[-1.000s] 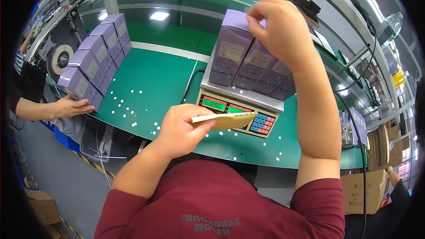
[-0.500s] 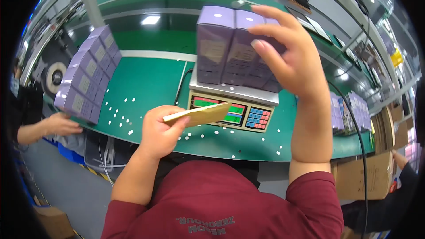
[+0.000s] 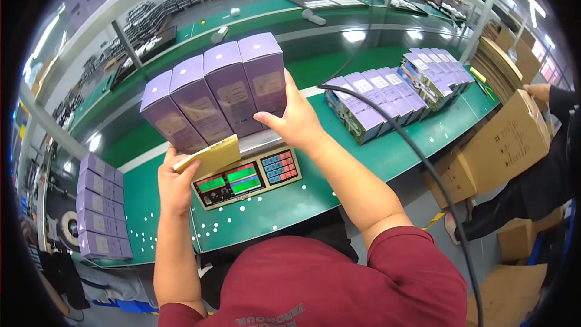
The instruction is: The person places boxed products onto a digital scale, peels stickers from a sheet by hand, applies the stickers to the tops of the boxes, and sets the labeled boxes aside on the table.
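Note:
A row of several purple cartons (image 3: 229, 98), each with a white dot on top, stands upright at the counting scale (image 3: 247, 177). My right hand (image 3: 299, 118) presses the right end of the row, thumb across the front and fingers along the side. At the lower left corner of the row, my left hand (image 3: 174, 178) pinches a yellow paper pad (image 3: 216, 154), with fingers reaching toward the left carton. The metal platter (image 3: 263, 141) shows below the cartons; whether they rest on it or are slightly raised, I cannot tell.
More purple cartons (image 3: 101, 230) are stacked at the left, and others (image 3: 376, 100) stand in rows at the right. White dots are scattered over the green table (image 3: 284, 207). A black cable (image 3: 417, 154) crosses the right side. Another person's hand (image 3: 537, 91) touches a brown cardboard box (image 3: 505, 139).
My right hand has come down from above the cartons onto the row's right end. My left hand has brought the yellow pad to the left end. The view has swung right.

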A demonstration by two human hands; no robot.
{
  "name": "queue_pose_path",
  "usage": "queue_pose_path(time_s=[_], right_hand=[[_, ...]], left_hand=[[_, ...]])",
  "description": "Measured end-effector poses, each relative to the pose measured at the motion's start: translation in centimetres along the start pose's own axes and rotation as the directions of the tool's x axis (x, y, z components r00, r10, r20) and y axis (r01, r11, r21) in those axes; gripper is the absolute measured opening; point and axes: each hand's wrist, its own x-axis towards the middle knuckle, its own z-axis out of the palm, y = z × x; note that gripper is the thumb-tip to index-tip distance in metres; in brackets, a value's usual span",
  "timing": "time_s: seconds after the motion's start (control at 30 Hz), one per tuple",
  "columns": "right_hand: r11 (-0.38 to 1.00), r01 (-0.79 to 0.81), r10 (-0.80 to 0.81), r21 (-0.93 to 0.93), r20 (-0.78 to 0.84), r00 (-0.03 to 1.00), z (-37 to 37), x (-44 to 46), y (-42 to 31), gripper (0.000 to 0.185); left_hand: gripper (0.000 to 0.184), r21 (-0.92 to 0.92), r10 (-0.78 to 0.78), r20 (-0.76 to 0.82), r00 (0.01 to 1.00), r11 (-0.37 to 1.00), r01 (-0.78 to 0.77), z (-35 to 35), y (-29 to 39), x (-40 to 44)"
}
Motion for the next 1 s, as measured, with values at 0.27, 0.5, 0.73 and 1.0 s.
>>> queue_pose_path(time_s=[0.27,0.5,0.73,1.0], right_hand=[[0.842,-0.124,0.051,-0.525,-0.151,0.987,-15.6,2.7,-1.9,0.076],[0.561,-0.255,0.231,-0.788,-0.146,0.962,-28.9,5.8,1.0,0.072],[0.452,-0.228,0.274,-0.862,-0.108,0.956,-30.6,1.1,6.0,0.053],[0.564,0.001,-0.133,-0.825,-0.089,0.987,-18.5,-8.4,5.3,0.059]], left_hand=[[0.013,-0.080,-0.020,0.297,0.955,0.996,0.046,12.0,6.3,1.9],[0.024,-0.356,0.030,0.562,0.827,0.911,0.209,25.1,9.1,5.4],[0.028,-0.372,0.080,0.613,0.786,0.907,0.198,30.3,6.4,4.9],[0.018,-0.261,-0.046,0.709,0.704,0.910,0.322,16.2,2.7,-3.3]])
